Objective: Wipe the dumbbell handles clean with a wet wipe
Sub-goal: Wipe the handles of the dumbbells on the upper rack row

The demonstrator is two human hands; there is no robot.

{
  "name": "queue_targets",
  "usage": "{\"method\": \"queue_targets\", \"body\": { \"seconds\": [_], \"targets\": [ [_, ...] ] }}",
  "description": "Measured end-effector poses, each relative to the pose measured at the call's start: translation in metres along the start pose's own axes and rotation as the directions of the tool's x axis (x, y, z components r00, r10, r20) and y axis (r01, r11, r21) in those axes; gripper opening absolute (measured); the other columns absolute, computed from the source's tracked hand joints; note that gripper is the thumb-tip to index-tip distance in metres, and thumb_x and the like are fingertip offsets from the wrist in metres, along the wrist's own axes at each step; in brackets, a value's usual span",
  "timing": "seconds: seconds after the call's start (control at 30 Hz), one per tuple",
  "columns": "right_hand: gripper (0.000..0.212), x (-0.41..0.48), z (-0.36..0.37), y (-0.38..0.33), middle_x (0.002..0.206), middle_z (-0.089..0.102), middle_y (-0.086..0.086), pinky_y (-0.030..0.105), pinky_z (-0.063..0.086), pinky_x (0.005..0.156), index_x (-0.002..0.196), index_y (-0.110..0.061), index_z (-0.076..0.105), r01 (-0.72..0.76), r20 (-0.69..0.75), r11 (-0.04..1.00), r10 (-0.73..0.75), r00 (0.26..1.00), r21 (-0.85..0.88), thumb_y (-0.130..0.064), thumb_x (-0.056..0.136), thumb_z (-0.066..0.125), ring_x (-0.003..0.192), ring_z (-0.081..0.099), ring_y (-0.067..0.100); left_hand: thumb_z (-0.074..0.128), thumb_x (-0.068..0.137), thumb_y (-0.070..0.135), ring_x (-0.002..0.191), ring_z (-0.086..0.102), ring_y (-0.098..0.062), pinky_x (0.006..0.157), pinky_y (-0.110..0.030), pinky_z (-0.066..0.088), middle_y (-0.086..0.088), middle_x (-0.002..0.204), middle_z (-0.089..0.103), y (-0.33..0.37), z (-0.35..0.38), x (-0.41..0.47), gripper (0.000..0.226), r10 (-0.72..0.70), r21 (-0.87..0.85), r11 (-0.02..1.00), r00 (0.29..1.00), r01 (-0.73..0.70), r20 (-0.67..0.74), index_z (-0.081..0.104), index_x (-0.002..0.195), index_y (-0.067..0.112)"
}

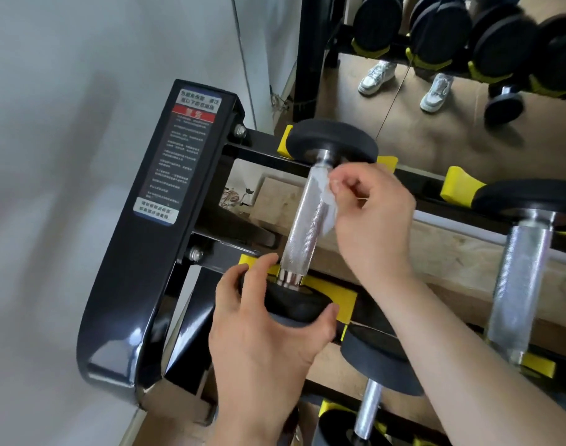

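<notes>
The dumbbell lies on the rack. Its long shiny handle points away from the person and leans a little to the right at the far end. The left hand curls around the near black end, and the right hand pinches the wet wipe against the far part of the handle.

Bright even light, glare on glossy rack frame, blurred shadows on wall, wide-angle bending at edges

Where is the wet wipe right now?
Near the head view's centre, the right hand pinches the wet wipe against the right side of the dumbbell handle.
</notes>
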State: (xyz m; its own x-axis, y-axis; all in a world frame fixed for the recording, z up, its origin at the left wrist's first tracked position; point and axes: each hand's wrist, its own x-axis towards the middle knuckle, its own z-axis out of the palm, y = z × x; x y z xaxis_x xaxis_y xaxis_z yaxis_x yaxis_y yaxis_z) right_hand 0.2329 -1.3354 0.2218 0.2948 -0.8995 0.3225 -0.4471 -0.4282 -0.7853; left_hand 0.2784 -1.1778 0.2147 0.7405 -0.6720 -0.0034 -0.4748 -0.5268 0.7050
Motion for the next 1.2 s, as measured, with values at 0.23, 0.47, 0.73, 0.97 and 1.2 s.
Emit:
{"method": "queue_targets", "body": {
  "seconds": [0.23,0.47,0.73,0.97,1.2],
  "targets": [
    [0.011,-0.015,-0.002,-0.003,0.083,0.06,-0.008,0.012,0.039,0.068,0.082,-0.013,0.072,0.099,0.117,0.994,-0.095,0.989,-0.035,-0.004,0.083,0.064,0.076,0.051,0.001,0.072,0.046,0.067,0.109,0.054,0.006,0.083,-0.003,0.038,0.021,0.116,0.059,-0.007,-0.013,0.01,0.075,0.001,-0.19,0.982,0.994,0.02,0.113,0.059,0.117,0.046],
    [0.017,-0.049,-0.008,-0.002,0.089,0.063,-0.008,0.012,0.044,0.072,0.086,-0.016,0.074,0.132,0.257,0.99,-0.138,0.956,0.039,-0.001,0.084,0.065,0.081,0.056,0.001,0.069,0.066,0.059,0.125,0.048,-0.005,0.102,-0.036,0.045,0.019,0.126,0.057,-0.008,-0.033,0.018,0.055,0.193,-0.094,0.98,0.96,-0.177,0.205,0.06,0.119,0.045],
    [0.013,-0.04,-0.014,0.001,0.099,0.062,-0.001,0.017,0.05,0.073,0.1,-0.022,0.071,-0.068,0.309,0.982,0.011,0.951,0.174,-0.016,0.089,0.066,0.088,0.061,0.009,0.065,0.073,0.019,0.09,0.065,-0.028,0.061,-0.038,0.056,-0.007,0.104,0.066,0.03,-0.024,0.002,0.017,0.413,0.403,0.756,0.854,-0.516,0.317,0.07,0.088,0.026],
    [0.01,0.005,0.004,0.008,0.086,0.064,-0.004,0.02,0.049,0.072,0.092,-0.017,0.073,-0.039,0.051,0.991,0.033,0.998,0.125,-0.011,0.085,0.068,0.08,0.061,0.007,0.039,0.071,0.011,0.086,0.071,-0.025,0.053,-0.031,0.055,-0.004,0.098,0.073,0.009,-0.033,0.024,0.041,0.497,0.361,0.718,0.802,-0.595,0.332,0.075,0.089,0.018],
    [0.014,-0.039,-0.014,-0.004,0.084,0.061,-0.007,0.011,0.041,0.065,0.082,-0.018,0.073,0.162,0.346,0.986,-0.166,0.924,0.041,-0.008,0.083,0.064,0.075,0.055,0.003,0.061,0.069,0.001,0.098,0.066,-0.006,0.077,-0.018,0.054,0.013,0.111,0.068,-0.015,-0.04,0.044,0.044,0.607,0.011,0.776,0.752,-0.631,0.257,0.07,0.103,0.026]
  ]
}}
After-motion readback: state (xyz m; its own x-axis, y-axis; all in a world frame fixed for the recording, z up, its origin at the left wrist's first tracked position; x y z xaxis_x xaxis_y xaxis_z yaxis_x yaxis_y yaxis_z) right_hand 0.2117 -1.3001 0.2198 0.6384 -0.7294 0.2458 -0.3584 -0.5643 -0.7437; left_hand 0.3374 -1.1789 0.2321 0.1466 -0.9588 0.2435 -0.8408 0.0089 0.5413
